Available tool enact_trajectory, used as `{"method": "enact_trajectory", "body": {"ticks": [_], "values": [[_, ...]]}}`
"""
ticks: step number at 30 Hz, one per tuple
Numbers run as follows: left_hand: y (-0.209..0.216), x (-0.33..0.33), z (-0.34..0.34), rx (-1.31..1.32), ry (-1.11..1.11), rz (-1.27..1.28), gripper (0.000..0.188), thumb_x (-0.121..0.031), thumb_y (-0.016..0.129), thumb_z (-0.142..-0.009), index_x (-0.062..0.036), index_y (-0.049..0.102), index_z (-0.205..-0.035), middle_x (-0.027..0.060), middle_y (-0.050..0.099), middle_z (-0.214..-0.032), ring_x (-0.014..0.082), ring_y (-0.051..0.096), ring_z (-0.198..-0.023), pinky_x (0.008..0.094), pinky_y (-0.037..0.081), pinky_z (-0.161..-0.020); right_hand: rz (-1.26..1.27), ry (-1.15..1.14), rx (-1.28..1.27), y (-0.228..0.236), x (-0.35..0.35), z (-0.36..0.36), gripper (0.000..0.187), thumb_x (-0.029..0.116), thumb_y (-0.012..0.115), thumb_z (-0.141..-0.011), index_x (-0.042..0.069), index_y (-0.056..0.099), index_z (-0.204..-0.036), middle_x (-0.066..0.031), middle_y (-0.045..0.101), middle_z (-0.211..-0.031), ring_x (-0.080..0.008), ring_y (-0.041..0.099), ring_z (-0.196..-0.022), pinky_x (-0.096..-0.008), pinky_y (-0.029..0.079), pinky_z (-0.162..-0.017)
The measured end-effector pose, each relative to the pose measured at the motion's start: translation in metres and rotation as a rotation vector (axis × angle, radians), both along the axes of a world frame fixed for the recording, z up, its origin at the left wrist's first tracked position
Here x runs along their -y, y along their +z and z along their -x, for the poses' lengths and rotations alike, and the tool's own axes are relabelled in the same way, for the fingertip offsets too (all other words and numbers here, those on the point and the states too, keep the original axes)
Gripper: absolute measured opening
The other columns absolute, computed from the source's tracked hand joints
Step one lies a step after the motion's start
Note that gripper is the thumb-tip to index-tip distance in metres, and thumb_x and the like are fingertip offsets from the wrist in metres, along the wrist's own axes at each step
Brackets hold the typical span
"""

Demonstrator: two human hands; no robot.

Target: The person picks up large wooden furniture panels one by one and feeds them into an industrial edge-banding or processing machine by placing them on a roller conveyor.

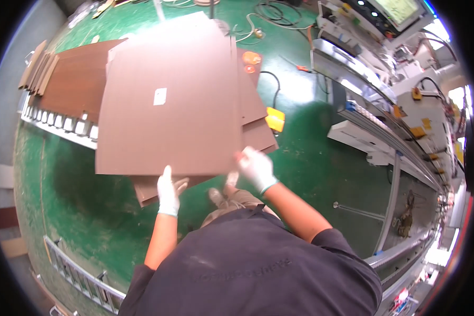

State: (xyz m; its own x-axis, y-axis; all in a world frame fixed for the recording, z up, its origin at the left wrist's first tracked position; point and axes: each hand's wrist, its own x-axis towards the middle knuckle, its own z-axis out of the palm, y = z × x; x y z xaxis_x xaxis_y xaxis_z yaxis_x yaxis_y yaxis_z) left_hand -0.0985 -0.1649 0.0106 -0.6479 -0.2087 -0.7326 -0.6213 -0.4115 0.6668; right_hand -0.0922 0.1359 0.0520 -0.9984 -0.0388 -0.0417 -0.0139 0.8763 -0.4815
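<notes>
A large flat brown panel (179, 126) with a small white label (160, 96) lies on top of several similar panels, whose corners (255, 102) stick out askew beneath it. My left hand (168, 194), in a white glove, is at the panel's near edge, fingers apart, the thumb side against the edge. At the near right corner is my gloved right hand (258, 167), its fingers closed around a small red object (240, 156). Motion blur hides what kind of object it is. An orange item (252, 58) rests on the stack's far right side.
Brown boards (73, 71) lie on a white roller conveyor (60, 122) at left. A yellow box (275, 120) with a black cable stands right of the stack. A long machine (374, 89) runs along the right. Cables (279, 13) coil on the green floor. A metal rack (84, 282) is lower left.
</notes>
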Motion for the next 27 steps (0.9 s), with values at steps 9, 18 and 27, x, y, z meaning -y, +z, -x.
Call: {"method": "enact_trajectory", "body": {"ticks": [9,18,27], "values": [[-0.002,0.044,-0.116,-0.204,0.121,-0.198,0.056,-0.042,0.056,-0.102,-0.0053,0.043,-0.143,0.0130,0.049,-0.146,0.0311,0.048,-0.133,0.0542,0.042,-0.109,0.154,0.431,0.401,0.009,0.034,-0.052,0.043,0.050,0.055,-0.095,0.010,0.070,-0.097,-0.0173,0.070,-0.098,-0.0380,0.067,-0.097,-0.0467,0.052,-0.081],[0.008,0.149,-0.215,-0.097,0.060,-0.098,0.070,-0.054,0.047,-0.103,-0.0043,0.035,-0.152,0.0146,0.044,-0.153,0.0330,0.043,-0.138,0.0512,0.037,-0.113,0.006,-0.171,-0.212,-0.020,-0.084,0.087,0.058,0.032,0.070,-0.084,0.002,0.053,-0.131,-0.0173,0.049,-0.142,-0.0371,0.041,-0.135,-0.0474,0.042,-0.106],[-0.004,0.080,-0.227,-0.154,0.161,0.054,0.061,-0.049,0.043,-0.106,0.0000,0.044,-0.143,0.0164,0.052,-0.142,0.0336,0.055,-0.126,0.0512,0.047,-0.105,0.120,-0.138,0.049,-0.013,-0.111,0.020,0.036,0.028,0.061,-0.093,0.005,0.059,-0.121,-0.0221,0.066,-0.117,-0.0398,0.064,-0.106,-0.0469,0.051,-0.091]]}}
